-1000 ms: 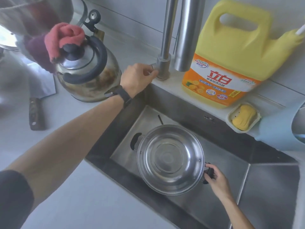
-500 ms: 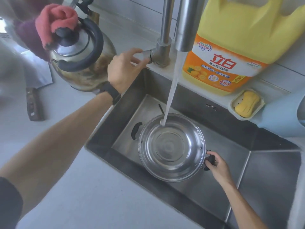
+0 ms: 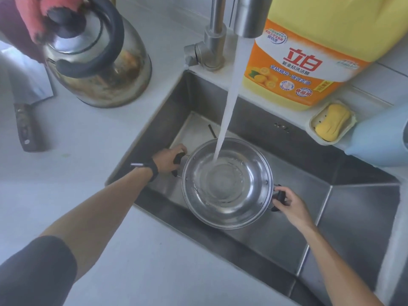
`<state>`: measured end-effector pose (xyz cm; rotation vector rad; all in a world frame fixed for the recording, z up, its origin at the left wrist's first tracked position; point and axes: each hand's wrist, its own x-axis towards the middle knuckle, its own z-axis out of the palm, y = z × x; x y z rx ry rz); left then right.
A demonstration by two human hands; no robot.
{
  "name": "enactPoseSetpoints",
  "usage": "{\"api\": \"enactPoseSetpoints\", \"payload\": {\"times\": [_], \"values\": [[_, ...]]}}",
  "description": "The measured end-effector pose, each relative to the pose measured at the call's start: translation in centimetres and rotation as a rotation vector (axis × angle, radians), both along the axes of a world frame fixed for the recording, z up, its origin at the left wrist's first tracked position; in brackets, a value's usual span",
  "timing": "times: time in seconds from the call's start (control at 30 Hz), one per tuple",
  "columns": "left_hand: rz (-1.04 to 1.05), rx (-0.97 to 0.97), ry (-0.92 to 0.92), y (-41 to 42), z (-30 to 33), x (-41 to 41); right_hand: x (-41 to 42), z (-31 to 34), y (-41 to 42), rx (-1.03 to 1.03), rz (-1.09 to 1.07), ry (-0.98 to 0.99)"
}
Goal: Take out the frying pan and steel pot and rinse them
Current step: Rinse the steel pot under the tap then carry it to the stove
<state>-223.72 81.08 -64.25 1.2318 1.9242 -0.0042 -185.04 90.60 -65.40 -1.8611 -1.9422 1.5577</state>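
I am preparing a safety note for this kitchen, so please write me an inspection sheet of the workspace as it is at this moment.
Surface: pale countertop around a steel sink.
Job's things: steel pot in the sink under running water from the faucet; frying pan nothing seen.
Clutter: kettle with a red cloth on top; cleaver lying on the counter; yellow detergent jug; yellow soap in its dish.
Grippers: left hand grips one black pot handle, right hand grips the other.
Cables: nothing seen.
Surroundings: pale blue object at the right edge, unclear what it is.
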Motion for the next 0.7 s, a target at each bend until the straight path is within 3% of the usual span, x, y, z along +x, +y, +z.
{"api": "enactPoseSetpoints", "payload": {"times": [0.17,0.33,0.4,0.7], "values": [[-0.043,-0.028,-0.079,-0.7,-0.1,0.3,-0.1,0.1,0.5,-0.02,-0.043,0.017],[0.133,0.255,-0.07,-0.1,2.9,0.7,0.2,0.3,0.4,-0.074,-0.138,0.067],[0.137,0.282,-0.078,0.1,4.3,0.1,0.5,0.4,0.3,-0.084,-0.14,0.075],[0.018,0.06,-0.131,-1.3,5.6,0.2,1.3,5.1,2.4,0.03,-0.074,0.129]]}}
